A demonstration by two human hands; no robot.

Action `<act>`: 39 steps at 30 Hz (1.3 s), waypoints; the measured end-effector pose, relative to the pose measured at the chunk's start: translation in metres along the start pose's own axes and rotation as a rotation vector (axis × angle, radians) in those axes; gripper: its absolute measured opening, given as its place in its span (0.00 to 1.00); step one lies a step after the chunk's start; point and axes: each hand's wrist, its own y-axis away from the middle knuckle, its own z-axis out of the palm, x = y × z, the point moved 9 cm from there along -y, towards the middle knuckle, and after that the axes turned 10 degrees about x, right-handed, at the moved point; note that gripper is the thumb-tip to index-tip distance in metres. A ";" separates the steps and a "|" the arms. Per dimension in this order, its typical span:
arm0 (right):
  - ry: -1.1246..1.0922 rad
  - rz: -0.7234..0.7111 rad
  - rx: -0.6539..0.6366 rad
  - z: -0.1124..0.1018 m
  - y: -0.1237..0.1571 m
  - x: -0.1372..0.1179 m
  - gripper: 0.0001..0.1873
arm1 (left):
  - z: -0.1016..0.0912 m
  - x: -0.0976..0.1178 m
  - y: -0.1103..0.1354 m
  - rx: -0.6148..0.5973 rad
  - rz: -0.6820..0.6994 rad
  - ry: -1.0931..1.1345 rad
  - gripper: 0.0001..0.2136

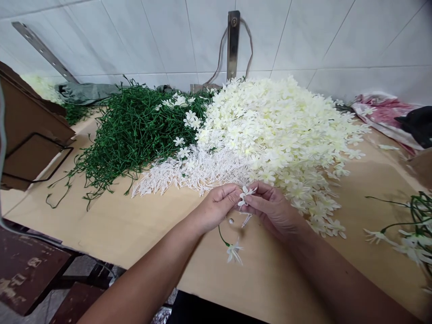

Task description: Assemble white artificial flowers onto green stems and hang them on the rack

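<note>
Head view: left fingers (231, 199) and right fingers (259, 204) pinch a white, splay-petalled flower (245, 195).

My left hand (219, 204) and right hand (275, 207) pinch a small white flower (245, 195) near frame centre; green-stemmed bloom (233, 253) just below the left. Green stem pile (138, 130) upper left, cream blossom heap (280, 121) upper right, white stamen pile (199, 168) between, lower.
</note>
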 end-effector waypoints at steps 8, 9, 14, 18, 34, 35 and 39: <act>-0.048 0.010 -0.070 0.004 0.001 0.001 0.10 | 0.002 -0.001 0.000 -0.038 0.012 -0.004 0.19; -0.052 0.007 -0.072 0.005 0.001 0.001 0.10 | 0.002 0.000 0.000 -0.039 0.013 0.004 0.18; -0.050 0.014 -0.070 0.006 0.001 0.002 0.10 | 0.001 0.000 0.000 -0.020 -0.004 0.007 0.18; -0.038 0.020 -0.055 0.006 0.001 0.003 0.10 | 0.000 0.000 0.001 -0.039 0.016 -0.008 0.18; 0.009 0.054 -0.081 0.010 0.002 0.003 0.10 | 0.004 0.006 0.007 -0.129 0.150 -0.269 0.18; 0.021 0.056 -0.075 0.009 0.002 0.004 0.10 | 0.004 0.007 0.008 -0.126 0.155 -0.282 0.18; 0.038 0.028 -0.068 0.011 0.001 0.002 0.10 | 0.002 0.011 0.008 -0.085 0.160 -0.286 0.19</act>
